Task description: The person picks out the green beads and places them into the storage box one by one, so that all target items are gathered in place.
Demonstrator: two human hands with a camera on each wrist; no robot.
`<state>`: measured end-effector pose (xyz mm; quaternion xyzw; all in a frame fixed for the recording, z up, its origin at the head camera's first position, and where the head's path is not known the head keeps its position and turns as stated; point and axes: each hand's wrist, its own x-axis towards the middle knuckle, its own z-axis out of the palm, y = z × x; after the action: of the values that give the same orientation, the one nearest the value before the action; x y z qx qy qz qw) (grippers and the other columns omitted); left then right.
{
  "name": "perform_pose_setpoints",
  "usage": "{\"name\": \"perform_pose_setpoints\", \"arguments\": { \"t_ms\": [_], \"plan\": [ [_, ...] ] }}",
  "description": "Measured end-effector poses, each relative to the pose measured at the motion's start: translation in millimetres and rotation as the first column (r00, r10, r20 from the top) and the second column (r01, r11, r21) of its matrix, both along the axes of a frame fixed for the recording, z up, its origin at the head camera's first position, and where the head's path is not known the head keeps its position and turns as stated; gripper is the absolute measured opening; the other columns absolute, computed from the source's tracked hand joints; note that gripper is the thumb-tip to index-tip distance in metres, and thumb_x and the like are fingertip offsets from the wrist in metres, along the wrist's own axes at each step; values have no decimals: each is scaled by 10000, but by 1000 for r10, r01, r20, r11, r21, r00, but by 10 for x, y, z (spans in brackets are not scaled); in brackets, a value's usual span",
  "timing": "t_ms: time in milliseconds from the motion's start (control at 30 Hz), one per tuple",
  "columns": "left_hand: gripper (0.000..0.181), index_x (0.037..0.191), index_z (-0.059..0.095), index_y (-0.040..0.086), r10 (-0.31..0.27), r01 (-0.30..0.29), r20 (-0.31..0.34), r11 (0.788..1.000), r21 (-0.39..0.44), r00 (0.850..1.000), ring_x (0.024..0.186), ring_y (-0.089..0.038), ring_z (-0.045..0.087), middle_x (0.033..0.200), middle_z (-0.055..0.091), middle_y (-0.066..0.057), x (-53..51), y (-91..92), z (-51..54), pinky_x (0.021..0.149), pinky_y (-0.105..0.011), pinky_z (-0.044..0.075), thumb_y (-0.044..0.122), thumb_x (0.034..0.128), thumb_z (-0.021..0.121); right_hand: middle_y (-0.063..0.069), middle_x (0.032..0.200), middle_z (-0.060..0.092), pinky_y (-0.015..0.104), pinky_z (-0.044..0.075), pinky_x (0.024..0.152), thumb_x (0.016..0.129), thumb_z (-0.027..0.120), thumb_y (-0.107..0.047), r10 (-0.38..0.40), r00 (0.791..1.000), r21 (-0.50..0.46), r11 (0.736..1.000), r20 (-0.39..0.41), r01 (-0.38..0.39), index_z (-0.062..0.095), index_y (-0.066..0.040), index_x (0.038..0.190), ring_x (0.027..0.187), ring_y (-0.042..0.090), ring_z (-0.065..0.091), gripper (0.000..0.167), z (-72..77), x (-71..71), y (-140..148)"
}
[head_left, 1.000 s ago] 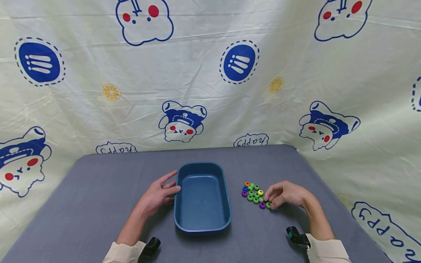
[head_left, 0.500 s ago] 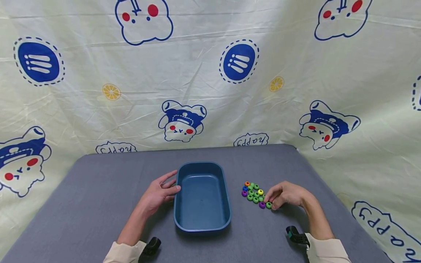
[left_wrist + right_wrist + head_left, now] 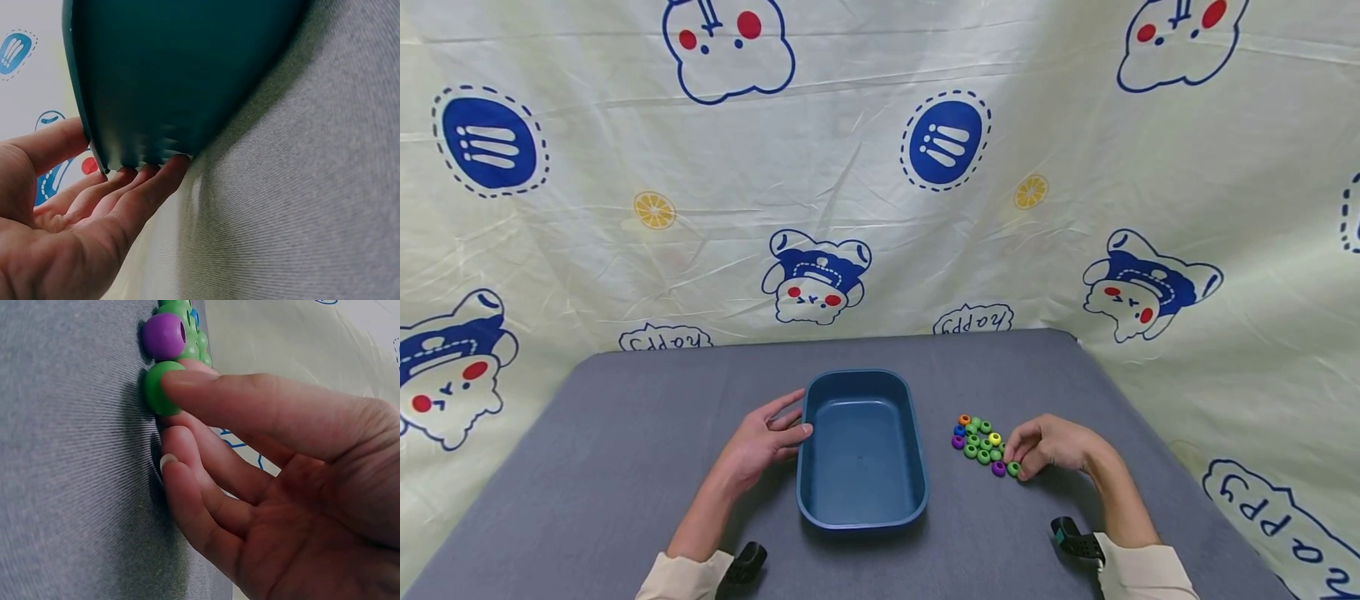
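A blue rectangular tray [image 3: 861, 467] stands in the middle of the grey table. My left hand [image 3: 758, 446] rests against its left side with fairly straight fingers. In the left wrist view, fingertips [image 3: 178, 161] touch the tray's outer wall and the thumb lies at its rim. On the right, my right hand [image 3: 1056, 446] pinches a green bead [image 3: 161, 389] between thumb and index finger, low at the cloth. A purple bead [image 3: 164, 336] sits beside it. Several more beads, mostly green, lie in a cluster with a yellow bead [image 3: 995, 439], an orange bead [image 3: 965, 420] and a blue bead [image 3: 958, 431].
Grey cloth [image 3: 647, 433] covers the table. A pale curtain [image 3: 880, 200] printed with cartoon figures hangs behind it and along the sides. Black wrist cameras are strapped at both cuffs, the left camera [image 3: 747, 562] near the tray's front corner.
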<state>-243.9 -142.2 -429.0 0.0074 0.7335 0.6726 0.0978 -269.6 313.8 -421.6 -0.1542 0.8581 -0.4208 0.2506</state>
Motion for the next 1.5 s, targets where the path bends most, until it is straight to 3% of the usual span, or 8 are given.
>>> {"name": "perform_pose_setpoints", "arguments": {
  "t_ms": [533,767,967,1133,1500],
  "plan": [
    [601,1526,461,152,20,-20,16,1000,10,1000,1305,-399,587,1549,457,-214,-47,-16,-32,968,-487,555,80,970,677,69,868,729,307,513,670,834,786,-101,-3,999,-19,1000,-50,2,720,22,1022,773,156,626,234,116,-5,-92],
    [602,1527,461,153,23,-23,13,1000,1,1000,1298,-395,594,1546,460,-215,-31,-30,-23,965,-482,560,88,970,681,83,887,716,290,492,670,852,763,-121,9,992,-14,1000,-124,-11,722,6,1039,782,137,607,230,251,26,-232],
    [603,1529,458,158,14,-14,0,1000,-5,1000,1312,-397,581,1554,454,-207,-34,-32,-8,969,-484,557,109,971,684,82,891,733,341,533,677,860,753,-117,-36,982,-14,999,-183,34,722,-1,1036,790,175,635,213,313,59,-430],
    [599,1524,464,150,15,-15,0,1000,3,1000,1304,-397,588,1545,463,-212,-43,-18,-21,962,-486,562,100,969,685,57,888,739,372,552,695,857,744,-125,-112,956,-13,994,-271,113,740,-45,1014,817,227,665,177,280,64,-600],
    [601,1522,469,150,19,-19,-1,1000,0,1000,1298,-407,591,1548,457,-217,-32,-3,-36,959,-492,563,99,965,689,10,926,748,330,559,739,867,780,-219,-233,895,-59,972,-380,228,756,-136,985,841,134,671,145,270,47,-1002]
  ]
}}
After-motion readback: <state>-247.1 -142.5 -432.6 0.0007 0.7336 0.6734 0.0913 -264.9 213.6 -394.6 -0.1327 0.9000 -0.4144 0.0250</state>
